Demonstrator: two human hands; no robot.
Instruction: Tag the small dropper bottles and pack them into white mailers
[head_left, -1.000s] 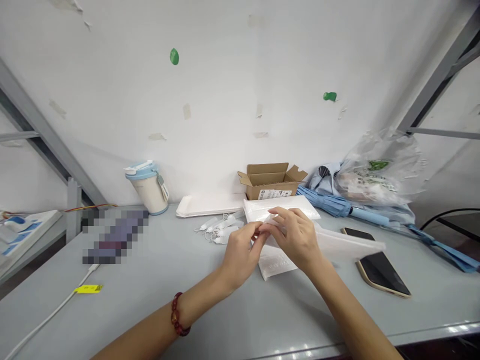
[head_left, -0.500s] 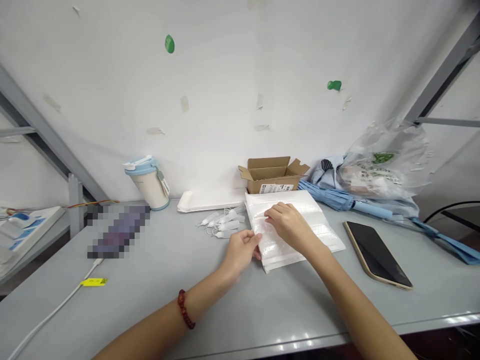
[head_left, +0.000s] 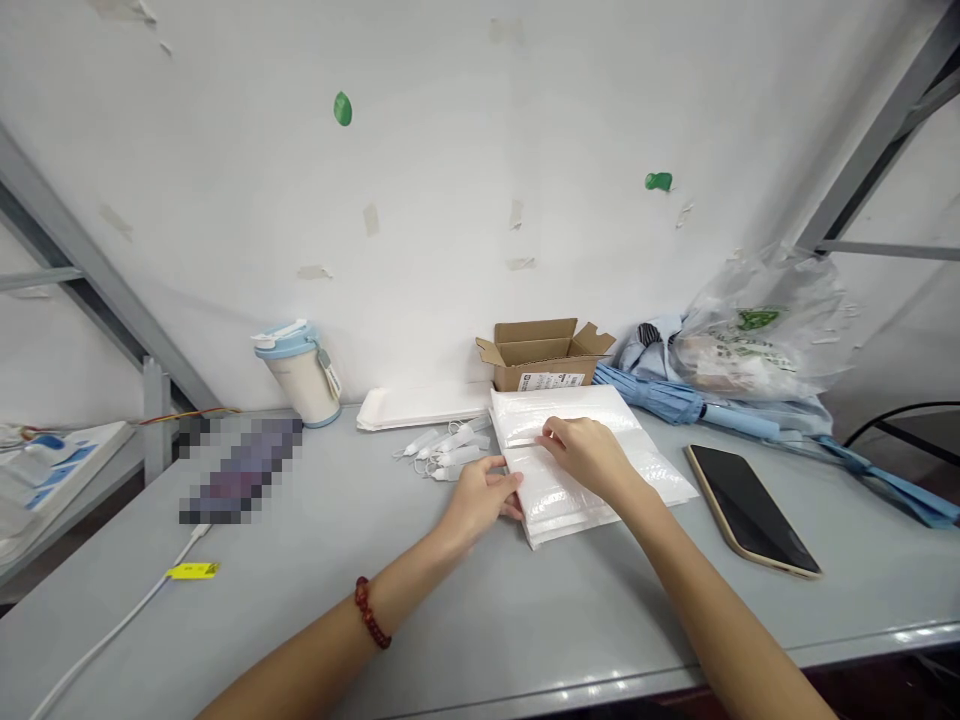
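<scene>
A stack of clear white bubble-wrap bags (head_left: 570, 490) lies on the desk in front of me. My left hand (head_left: 484, 492) grips its left edge, thumb on top and fingers partly beneath. Over the middle of the stack, my right hand (head_left: 589, 455) is closed, with fingertips pinched at what looks like the edge of the top bag. Its palm side is hidden. Just left of the bags are several small white tags with string loops (head_left: 454, 448). Behind the stack stands an open cardboard box (head_left: 541, 372) with a printed label.
A phone (head_left: 752, 510) lies to the right, near a folded blue umbrella (head_left: 660, 397) and a plastic bag (head_left: 757, 335). White flat sheets (head_left: 420, 405) rest against the wall. At left are a tumbler (head_left: 301, 380), a blurred-out device (head_left: 244, 470) and its white cable (head_left: 124, 625).
My right hand has shifted slightly right and down over the bags, and a crease now shows by its fingertips. The left hand keeps its hold on the edge. The view has tilted slightly.
</scene>
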